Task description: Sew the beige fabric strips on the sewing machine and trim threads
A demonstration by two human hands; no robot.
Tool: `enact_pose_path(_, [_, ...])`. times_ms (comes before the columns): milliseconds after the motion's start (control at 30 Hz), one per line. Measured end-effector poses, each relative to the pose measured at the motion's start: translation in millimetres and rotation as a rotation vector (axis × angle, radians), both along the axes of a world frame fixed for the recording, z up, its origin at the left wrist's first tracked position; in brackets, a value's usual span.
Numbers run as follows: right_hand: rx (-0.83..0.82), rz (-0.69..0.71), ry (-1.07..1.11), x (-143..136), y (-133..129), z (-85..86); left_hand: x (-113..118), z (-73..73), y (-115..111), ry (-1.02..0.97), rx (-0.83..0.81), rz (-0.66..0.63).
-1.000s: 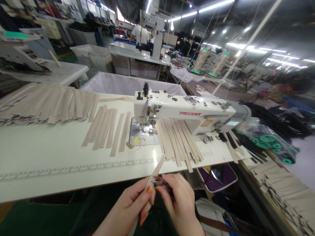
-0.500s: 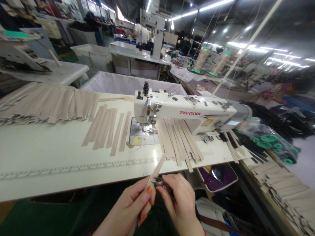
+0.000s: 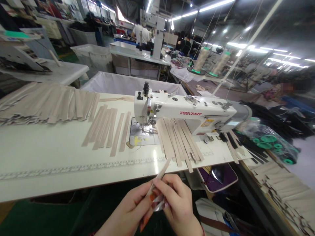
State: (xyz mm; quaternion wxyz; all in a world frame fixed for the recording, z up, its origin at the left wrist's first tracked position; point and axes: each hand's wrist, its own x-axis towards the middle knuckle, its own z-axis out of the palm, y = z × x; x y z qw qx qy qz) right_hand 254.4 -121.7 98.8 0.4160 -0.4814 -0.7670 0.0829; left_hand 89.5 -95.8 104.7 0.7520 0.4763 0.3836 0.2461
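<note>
A narrow beige fabric strip [image 3: 162,171] sticks up from between my hands, just in front of the table edge. My left hand [image 3: 137,203] is closed on the strip, its thumb and fingers pinching it. My right hand [image 3: 178,196] is closed too; its fingertips press on the strip beside the left thumb. Small thread snips [image 3: 159,204] are in my right hand, their shiny metal showing below the fingers and the rest hidden in the palm. Beyond my hands stands a white sewing machine [image 3: 172,106], with several beige strips [image 3: 178,141] lying under its arm.
More strips [image 3: 105,127] lie left of the needle plate, beside a large pile [image 3: 46,101]. A measuring tape [image 3: 73,168] runs along the white table [image 3: 36,147]. A purple-lined tray [image 3: 218,178] sits below the table at right. Thread cones [image 3: 200,60] stand behind; other people work farther back.
My right hand has shifted to the strip, its fingertips now touching it. The snips' blades have swung from the strip's edge to below my fingers. The strip moved slightly right and down.
</note>
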Motion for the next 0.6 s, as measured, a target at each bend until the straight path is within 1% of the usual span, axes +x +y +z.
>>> enact_pose_path(67, [0.059, -0.003, -0.010, -3, 3, 0.4, 1, -0.7, -1, 0.029, 0.052, 0.007])
enact_pose_path(133, [0.064, -0.014, 0.034, -7, 4, 0.8, 0, -4.6, -2, 0.042, 0.132, 0.028])
enact_pose_path(200, [0.020, -0.026, 0.151, -11, 4, 1.2, -2, -10.5, -2, 0.030, 0.197, 0.032])
enact_pose_path(267, [-0.018, -0.048, 0.303, -14, 4, 1.2, -3, -15.4, -2, 0.018, 0.231, 0.005])
enact_pose_path(333, [-0.037, -0.056, 0.414, -16, 3, 0.3, -3, -17.5, -1, 0.029, 0.268, -0.019])
enact_pose_path(400, [-0.090, -0.042, 0.484, -19, 3, -1.9, -1, -17.0, 0, 0.073, 0.349, -0.029])
enact_pose_path(467, [-0.164, -0.040, 0.552, -20, 4, -4.5, 0, -17.3, 3, 0.163, 0.482, -0.024])
enact_pose_path(500, [-0.198, -0.051, 0.575, -20, 4, -5.4, 0, -18.9, 4, 0.223, 0.574, -0.025])
enact_pose_path(600, [-0.291, -0.048, 0.555, -14, 3, -5.8, -9, -30.3, 8, 0.464, 0.923, -0.013])
